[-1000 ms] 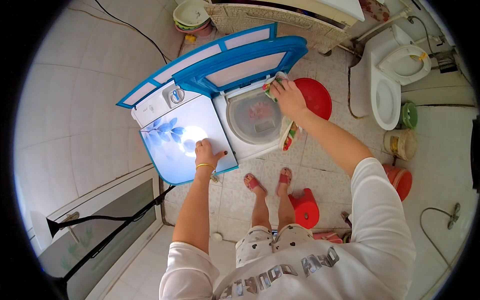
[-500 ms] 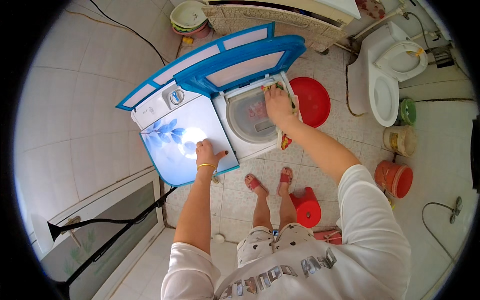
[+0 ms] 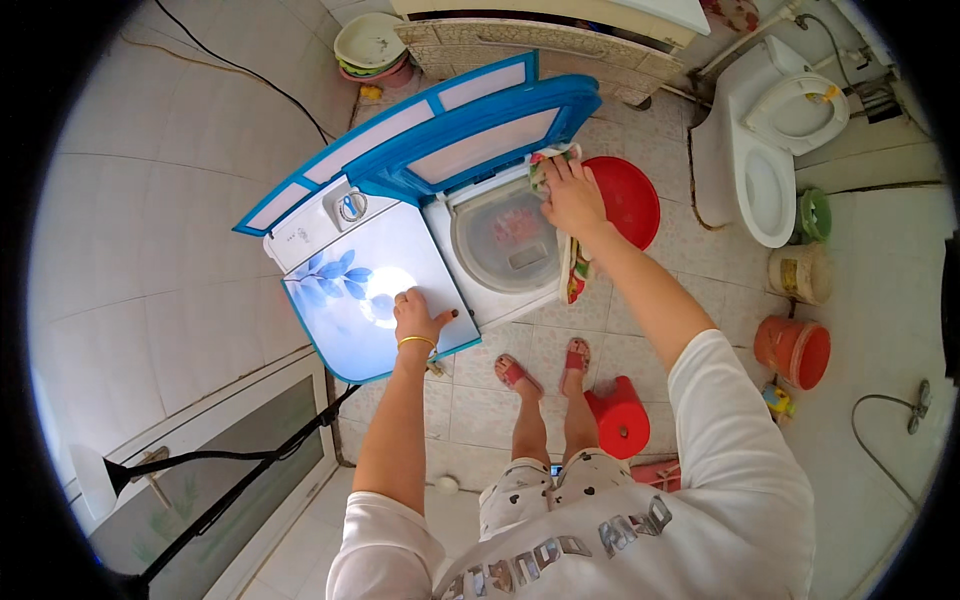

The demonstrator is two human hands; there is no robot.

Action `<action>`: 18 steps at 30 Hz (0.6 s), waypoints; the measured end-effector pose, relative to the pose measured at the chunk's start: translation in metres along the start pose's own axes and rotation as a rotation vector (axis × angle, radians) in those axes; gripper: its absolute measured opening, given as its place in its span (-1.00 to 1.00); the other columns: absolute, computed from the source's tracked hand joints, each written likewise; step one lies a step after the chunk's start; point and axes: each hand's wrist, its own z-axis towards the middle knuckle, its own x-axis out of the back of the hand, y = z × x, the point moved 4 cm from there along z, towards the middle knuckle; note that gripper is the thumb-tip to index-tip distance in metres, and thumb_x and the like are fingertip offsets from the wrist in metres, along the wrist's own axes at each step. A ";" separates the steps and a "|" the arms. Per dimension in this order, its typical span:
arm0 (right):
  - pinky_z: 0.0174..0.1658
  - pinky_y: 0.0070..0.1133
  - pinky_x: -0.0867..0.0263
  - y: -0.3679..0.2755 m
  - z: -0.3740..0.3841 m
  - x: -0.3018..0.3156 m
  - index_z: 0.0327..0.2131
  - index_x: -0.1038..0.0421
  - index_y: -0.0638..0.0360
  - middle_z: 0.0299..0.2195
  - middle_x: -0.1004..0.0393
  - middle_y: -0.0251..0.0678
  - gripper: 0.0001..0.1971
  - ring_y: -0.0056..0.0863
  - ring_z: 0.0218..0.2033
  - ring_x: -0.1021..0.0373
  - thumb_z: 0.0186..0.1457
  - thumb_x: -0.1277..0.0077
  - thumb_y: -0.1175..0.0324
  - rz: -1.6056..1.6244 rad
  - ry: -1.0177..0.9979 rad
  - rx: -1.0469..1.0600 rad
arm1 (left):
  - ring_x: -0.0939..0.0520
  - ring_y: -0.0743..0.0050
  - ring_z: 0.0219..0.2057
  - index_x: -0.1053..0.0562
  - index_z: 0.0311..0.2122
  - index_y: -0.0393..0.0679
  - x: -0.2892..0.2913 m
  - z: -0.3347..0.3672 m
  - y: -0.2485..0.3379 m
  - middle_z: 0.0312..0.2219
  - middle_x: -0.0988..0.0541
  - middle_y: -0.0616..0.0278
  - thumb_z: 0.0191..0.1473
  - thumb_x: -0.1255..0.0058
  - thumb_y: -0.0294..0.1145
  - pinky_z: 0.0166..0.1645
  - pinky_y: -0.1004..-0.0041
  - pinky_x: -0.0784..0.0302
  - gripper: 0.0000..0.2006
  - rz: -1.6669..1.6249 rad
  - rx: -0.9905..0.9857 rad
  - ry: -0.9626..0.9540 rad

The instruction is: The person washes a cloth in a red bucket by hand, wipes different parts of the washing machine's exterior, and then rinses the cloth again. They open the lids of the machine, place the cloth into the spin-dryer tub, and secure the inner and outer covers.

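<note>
A twin-tub washing machine (image 3: 310,320) with a blue rim stands before me. My left hand (image 3: 415,318) rests on its white lid with a blue leaf print, thumb spread and nothing held. At the right edge of the machine, my right hand (image 3: 574,198) presses on a multicoloured patterned cloth (image 3: 576,270). Part of the cloth shows past my fingertips, and the rest hangs down the machine's right side. Beside this hand lies the translucent inner cover (image 3: 490,250) of the spin tub, with a handle slot. The blue-framed spin lid (image 3: 490,140) is raised behind it.
A red basin (image 3: 635,200) sits on the floor right of the machine. Farther right are a toilet (image 3: 765,190), a pale bucket (image 3: 800,274) and a red bucket (image 3: 793,350). A red stool (image 3: 620,420) stands by my feet. Stacked basins (image 3: 370,40) are at the back.
My right hand has shifted slightly right and toward the machine's back right corner, and the cloth moved with it. My left hand stays on the lid. The view has shifted slightly.
</note>
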 end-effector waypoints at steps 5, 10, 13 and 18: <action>0.04 -0.45 -0.05 -0.002 -0.002 -0.008 -0.03 -0.20 0.28 -0.03 -0.23 -0.12 -0.44 -0.26 -0.01 -0.14 -0.21 -0.03 0.38 -0.107 -0.025 -0.022 | -0.36 -0.12 -0.12 -0.23 -0.15 -0.35 0.001 -0.003 -0.003 -0.14 -0.29 -0.14 -0.39 -0.33 -0.22 -0.10 0.21 -0.40 -0.30 -0.016 0.019 -0.023; -0.01 -0.44 -0.12 -0.001 -0.030 -0.014 -0.13 -0.28 0.29 -0.05 -0.27 -0.11 -0.60 -0.27 -0.03 -0.18 -0.13 0.08 0.43 -0.151 0.021 0.023 | -0.36 -0.11 -0.11 -0.25 -0.15 -0.34 -0.002 -0.002 -0.004 -0.14 -0.29 -0.12 -0.39 -0.32 -0.21 -0.08 0.21 -0.38 -0.31 0.014 0.029 -0.027; 0.01 -0.43 -0.13 -0.003 -0.053 -0.006 -0.21 -0.33 0.31 -0.07 -0.30 -0.09 -0.69 -0.28 -0.04 -0.20 -0.11 0.12 0.47 -0.080 0.020 0.030 | -0.36 -0.10 -0.10 -0.25 -0.14 -0.34 -0.002 -0.001 -0.006 -0.13 -0.29 -0.11 -0.38 -0.32 -0.21 -0.07 0.21 -0.38 -0.31 0.014 0.030 -0.020; -0.02 -0.43 -0.17 -0.003 -0.083 0.002 -0.25 -0.36 0.25 -0.08 -0.32 -0.18 -0.70 -0.27 -0.06 -0.21 -0.17 0.08 0.52 0.027 0.042 -0.037 | -0.37 -0.08 -0.13 -0.25 -0.16 -0.33 -0.002 -0.001 -0.006 -0.16 -0.30 -0.11 -0.39 -0.32 -0.23 -0.07 0.22 -0.37 -0.33 -0.032 0.000 0.005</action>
